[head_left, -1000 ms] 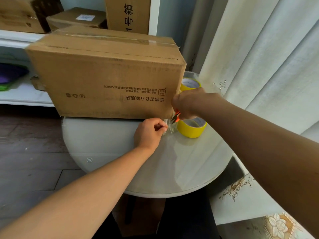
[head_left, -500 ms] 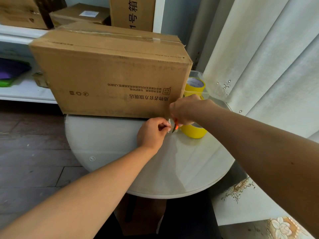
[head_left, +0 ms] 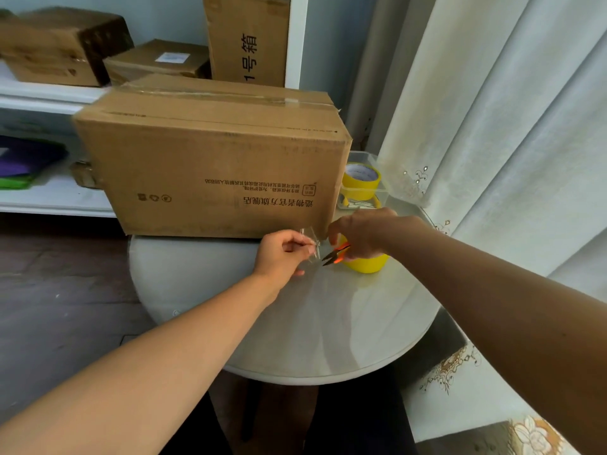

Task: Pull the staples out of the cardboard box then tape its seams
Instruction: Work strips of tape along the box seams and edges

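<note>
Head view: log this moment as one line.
left hand: pinches clear tape strip | right hand: holds orange snips | cardboard box: top seam taped

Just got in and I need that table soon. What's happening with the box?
A person is taping the cardboard box that sits on the round table. The left hand pinches a strip of clear tape at the box's lower right corner, while the right hand holds small orange snips beside it, over a yellow tape roll. Tape already runs along the top seam.
</note>
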Demonstrator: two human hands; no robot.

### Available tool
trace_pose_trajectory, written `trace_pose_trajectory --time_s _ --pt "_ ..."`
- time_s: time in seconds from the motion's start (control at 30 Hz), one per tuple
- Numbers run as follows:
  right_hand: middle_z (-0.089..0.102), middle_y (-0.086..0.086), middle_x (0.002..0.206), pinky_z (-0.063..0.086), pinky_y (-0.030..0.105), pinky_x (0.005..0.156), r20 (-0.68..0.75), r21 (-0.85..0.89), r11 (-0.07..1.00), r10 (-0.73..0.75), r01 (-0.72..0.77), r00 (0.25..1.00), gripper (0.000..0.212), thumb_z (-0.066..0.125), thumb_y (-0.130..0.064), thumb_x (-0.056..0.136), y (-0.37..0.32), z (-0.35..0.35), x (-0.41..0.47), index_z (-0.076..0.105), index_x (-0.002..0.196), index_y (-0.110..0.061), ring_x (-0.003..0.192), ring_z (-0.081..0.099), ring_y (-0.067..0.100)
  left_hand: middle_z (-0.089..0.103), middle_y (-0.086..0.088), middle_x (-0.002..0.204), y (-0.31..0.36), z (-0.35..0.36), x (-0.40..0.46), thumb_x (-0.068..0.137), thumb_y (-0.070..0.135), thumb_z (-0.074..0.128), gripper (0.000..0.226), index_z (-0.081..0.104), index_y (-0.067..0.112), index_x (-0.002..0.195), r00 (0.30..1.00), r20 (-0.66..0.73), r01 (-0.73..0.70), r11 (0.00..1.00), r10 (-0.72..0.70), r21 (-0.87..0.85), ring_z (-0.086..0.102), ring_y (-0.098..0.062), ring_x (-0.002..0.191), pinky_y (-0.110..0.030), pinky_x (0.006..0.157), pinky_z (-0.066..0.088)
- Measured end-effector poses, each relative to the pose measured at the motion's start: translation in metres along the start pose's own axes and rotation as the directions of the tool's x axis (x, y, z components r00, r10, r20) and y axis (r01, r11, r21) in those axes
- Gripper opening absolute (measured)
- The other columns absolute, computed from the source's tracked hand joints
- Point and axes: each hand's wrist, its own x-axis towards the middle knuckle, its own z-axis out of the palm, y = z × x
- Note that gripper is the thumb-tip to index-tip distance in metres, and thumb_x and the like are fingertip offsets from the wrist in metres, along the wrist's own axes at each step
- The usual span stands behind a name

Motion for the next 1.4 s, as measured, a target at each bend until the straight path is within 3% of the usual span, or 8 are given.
trace_pose_trajectory --time_s 0.2,0.4,0.53,0.63,0.8,1.0,1.17,1.4 --pt "0.070 -0.006 0.086 0.046 0.024 0.068 0.080 0.035 0.998 -0.058 0.055 0.995 0.064 0.065 -0.052 0.083 -0.001 0.003 0.002 0.044 0.138 -0.025 0.092 0.067 0.015 0.064 -0.004 0.089 0.027 -0.011 0.004 0.091 0.010 0.059 0.013 0.061 0.019 0.083 0.997 0.071 -0.032 0.987 0.021 0.155 0.057 -0.011 0.080 -0.019 0.045 0.045" --pt "0.069 -0.001 0.102 0.046 0.028 0.065 0.054 -0.027 0.997 -0.074 0.076 0.996 0.045 0.065 -0.042 0.081 -0.019 0.027 -0.004 0.059 0.121 -0.021 0.100 0.064 0.020 0.063 0.003 0.077 0.062 -0.015 0.000 0.097 0.015 0.049 0.015 0.060 0.015 0.087 0.969 0.234 -0.161 0.928 0.084 0.336 0.052 -0.004 0.065 -0.015 0.041 0.041" --pt "0.059 0.009 0.125 0.050 0.035 0.083 0.118 0.087 0.992 -0.097 0.088 0.988 0.079 0.067 -0.030 0.083 -0.027 0.040 -0.011 0.023 0.148 -0.017 0.114 0.057 0.028 0.062 0.003 0.072 0.084 -0.021 -0.002 0.096 0.014 0.051 0.014 0.060 0.014 0.085 0.957 0.263 -0.226 0.890 0.125 0.396 0.053 -0.002 0.063 -0.015 0.041 0.043" --pt "0.050 0.007 0.137 0.048 0.040 0.094 0.146 0.089 0.992 -0.102 0.090 0.984 0.088 0.075 -0.037 0.078 -0.030 0.035 -0.018 0.025 0.148 -0.019 0.124 0.050 0.029 0.063 0.002 0.074 0.092 -0.027 -0.004 0.096 0.015 0.051 0.013 0.062 0.010 0.090 0.955 0.266 -0.231 0.884 0.127 0.406 0.055 0.000 0.064 -0.016 0.044 0.045" --pt "0.069 0.000 0.099 0.052 0.034 0.085 -0.076 0.221 0.971 0.114 -0.095 0.991 0.025 0.058 -0.020 0.091 -0.006 -0.004 -0.019 0.060 0.114 -0.011 0.096 0.067 0.022 0.066 0.001 0.080 0.104 -0.037 -0.006 0.096 0.016 0.051 0.014 0.062 0.008 0.093 0.931 0.346 -0.287 0.815 0.115 0.503 0.058 -0.001 0.069 -0.020 0.048 0.047" --pt "0.069 0.007 0.080 0.057 0.033 0.070 -0.372 0.851 0.476 0.243 0.224 0.896 0.031 0.068 -0.035 0.086 0.015 -0.048 -0.031 0.068 0.089 -0.004 0.074 0.066 0.019 0.065 -0.002 0.083 0.133 -0.041 -0.003 0.095 0.018 0.054 0.009 0.062 0.015 0.093 0.901 0.416 -0.373 0.717 0.126 0.589 0.058 -0.011 0.074 -0.021 0.049 0.048" --pt "0.061 -0.007 0.069 0.054 0.031 0.069 -0.524 0.752 0.604 0.305 0.264 0.795 0.013 0.075 -0.023 0.081 0.014 -0.059 -0.028 0.065 0.073 -0.020 0.074 0.062 0.014 0.066 -0.001 0.080 0.153 -0.040 0.000 0.092 0.019 0.059 0.006 0.065 0.017 0.094 0.912 0.387 -0.359 0.719 0.134 0.596 0.059 -0.014 0.074 -0.022 0.049 0.047" --pt "0.069 -0.003 0.093 0.055 0.039 0.074 -0.788 0.450 0.875 0.294 0.180 0.541 0.011 0.062 -0.031 0.089 0.010 -0.078 -0.043 0.069 0.093 -0.024 0.086 0.064 0.019 0.064 0.000 0.079 0.204 -0.039 0.005 0.086 0.015 0.067 0.023 0.068 0.005 0.107 0.942 0.266 0.068 0.894 -0.203 0.442 0.049 -0.006 0.064 -0.017 0.053 0.045"
